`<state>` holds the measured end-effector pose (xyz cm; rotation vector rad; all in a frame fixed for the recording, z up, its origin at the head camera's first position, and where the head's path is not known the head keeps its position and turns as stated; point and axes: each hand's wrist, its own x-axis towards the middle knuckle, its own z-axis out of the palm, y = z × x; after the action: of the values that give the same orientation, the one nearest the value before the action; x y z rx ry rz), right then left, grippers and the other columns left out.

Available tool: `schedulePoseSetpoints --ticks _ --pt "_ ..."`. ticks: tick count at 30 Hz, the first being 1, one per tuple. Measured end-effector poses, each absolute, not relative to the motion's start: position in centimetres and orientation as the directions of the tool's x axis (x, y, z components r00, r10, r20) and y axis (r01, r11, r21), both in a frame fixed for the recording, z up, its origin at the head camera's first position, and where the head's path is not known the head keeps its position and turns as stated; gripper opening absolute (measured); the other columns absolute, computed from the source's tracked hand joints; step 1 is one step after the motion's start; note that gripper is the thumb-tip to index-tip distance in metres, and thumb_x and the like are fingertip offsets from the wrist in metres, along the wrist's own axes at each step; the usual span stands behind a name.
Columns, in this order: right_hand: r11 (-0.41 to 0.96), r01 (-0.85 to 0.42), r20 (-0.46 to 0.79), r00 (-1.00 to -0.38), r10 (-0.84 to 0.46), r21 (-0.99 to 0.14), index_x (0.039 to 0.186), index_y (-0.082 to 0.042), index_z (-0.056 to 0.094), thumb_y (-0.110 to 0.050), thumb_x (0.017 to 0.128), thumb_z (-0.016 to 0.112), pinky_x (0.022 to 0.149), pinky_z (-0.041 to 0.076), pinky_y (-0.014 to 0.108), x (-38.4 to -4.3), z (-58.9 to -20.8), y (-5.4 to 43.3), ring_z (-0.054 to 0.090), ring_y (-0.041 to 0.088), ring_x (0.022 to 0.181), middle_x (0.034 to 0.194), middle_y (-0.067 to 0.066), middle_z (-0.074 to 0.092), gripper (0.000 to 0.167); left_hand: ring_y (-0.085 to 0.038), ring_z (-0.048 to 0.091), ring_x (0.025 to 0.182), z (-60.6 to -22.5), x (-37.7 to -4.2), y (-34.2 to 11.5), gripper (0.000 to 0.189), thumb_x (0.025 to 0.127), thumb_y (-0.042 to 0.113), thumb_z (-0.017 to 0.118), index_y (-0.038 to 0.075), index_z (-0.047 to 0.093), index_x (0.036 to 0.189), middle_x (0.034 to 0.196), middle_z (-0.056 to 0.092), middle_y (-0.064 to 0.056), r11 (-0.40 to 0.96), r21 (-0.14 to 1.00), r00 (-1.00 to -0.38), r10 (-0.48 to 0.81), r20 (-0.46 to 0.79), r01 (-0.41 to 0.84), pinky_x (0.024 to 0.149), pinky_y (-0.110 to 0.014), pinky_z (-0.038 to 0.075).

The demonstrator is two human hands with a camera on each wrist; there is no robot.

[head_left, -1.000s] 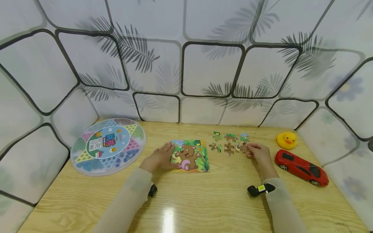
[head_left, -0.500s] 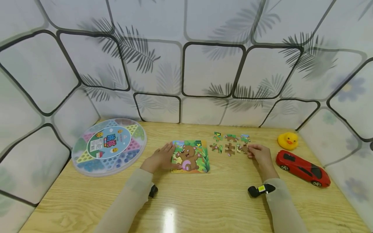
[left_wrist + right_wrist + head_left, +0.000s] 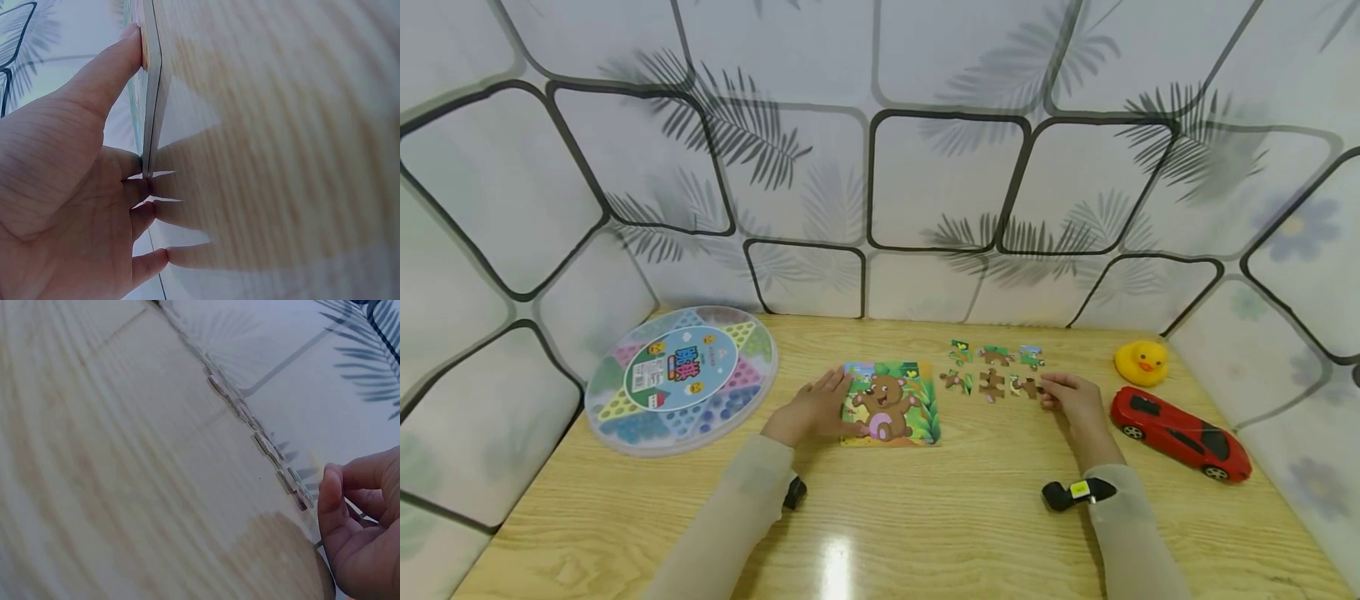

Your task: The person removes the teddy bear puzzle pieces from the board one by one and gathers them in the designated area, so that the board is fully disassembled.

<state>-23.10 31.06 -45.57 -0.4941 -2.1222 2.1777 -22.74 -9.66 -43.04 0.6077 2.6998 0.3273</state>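
Head view: the left hand [image 3: 811, 410] rested, unclenched, against the bear board [image 3: 891, 407]; right of that board, six puzzle pieces [image 3: 992, 383] lay set out, unjoined, beside the right hand [image 3: 1075, 404], its grip's contents unclear.

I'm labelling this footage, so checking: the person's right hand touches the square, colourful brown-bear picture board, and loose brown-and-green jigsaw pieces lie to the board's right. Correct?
Not quite: the left hand, not the right hand, touches the brown-bear picture board, as the head view shows. The loose jigsaw pieces do lie to the board's right.
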Motion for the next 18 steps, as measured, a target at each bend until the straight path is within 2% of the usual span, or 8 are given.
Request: schedulePoseSetpoints --ticks 3,7,14,18 --pt "-0.099 0.160 -0.179 -0.957 0.227 -0.982 0.099 -0.002 0.069 0.000 0.090 0.061 0.056 0.052 0.018 -23.0 -45.5 31.1 0.060 0.005 0.060 0.076 -0.004 0.067 0.012 -0.033 0.009 0.144 -43.1 -22.7 -9.7 0.098 0.085 0.057 0.060 0.000 0.015 0.151 0.157 0.008 -0.019 0.883 0.298 -0.847 0.445 -0.291 0.362 0.110 -0.055 0.019" --pt "-0.154 0.124 -0.151 -0.973 0.177 -0.980 0.091 -0.010 0.072 0.001 0.089 0.062 0.057 0.052 0.018 -22.8 -45.4 30.9 0.060 0.006 0.061 0.078 -0.003 0.067 0.016 -0.032 0.009 0.144 -43.0 -22.7 -9.7 0.098 0.085 0.057 0.060 0.001 0.015 0.151 0.157 0.008 -0.019 0.885 0.301 -0.847 0.441 -0.296 0.355 0.110 -0.056 0.018" --pt "-0.245 0.089 -0.115 -0.989 0.094 -0.965 0.091 -0.008 0.072 -0.001 0.087 0.065 0.057 0.051 0.018 -22.6 -45.1 30.0 0.059 0.007 0.062 0.080 0.000 0.068 0.011 -0.032 0.009 0.144 -42.8 -22.6 -9.7 0.097 0.085 0.057 0.060 0.000 0.015 0.151 0.156 0.008 -0.019 0.882 0.305 -0.844 0.446 -0.298 0.359 0.110 -0.056 0.018" --pt "-0.200 0.076 -0.089 -0.994 0.057 -0.977 0.088 -0.011 0.073 -0.003 0.087 0.066 0.058 0.051 0.018 -22.6 -45.0 29.5 0.059 0.007 0.063 0.082 -0.001 0.068 0.011 -0.033 0.009 0.144 -42.7 -22.6 -9.7 0.098 0.085 0.057 0.060 -0.001 0.015 0.150 0.156 0.008 -0.020 0.881 0.310 -0.844 0.447 -0.297 0.357 0.111 -0.055 0.018"
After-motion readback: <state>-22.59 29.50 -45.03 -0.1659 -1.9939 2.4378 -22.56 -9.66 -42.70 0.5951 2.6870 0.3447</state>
